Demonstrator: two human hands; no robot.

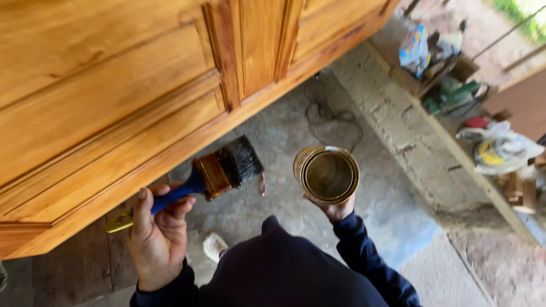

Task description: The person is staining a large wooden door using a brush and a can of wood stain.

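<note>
a thin cable (333, 116) lies looped on the concrete floor (392, 204); bags (500, 149) and clutter sit along the wooden ledge (455, 153).

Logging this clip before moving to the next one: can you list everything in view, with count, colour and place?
Wooden cabinet: one, glossy orange-brown, upper left, panelled.
Paintbrush: one, blue handle, dark bristles, centre, just below the cabinet's edge.
Tin can: one, brassy, open, centre right.
Cable: one, dark, loose on the concrete floor.
Ledge: one, grey concrete, right, carrying bags and clutter.
Green tool: one, on the ledge.
Shoe: one, whitish, bottom centre.
Sleeves: two, dark blue, bottom.
Left hand: grip on the paintbrush handle.
Right hand: holds the tin can from below.
</note>
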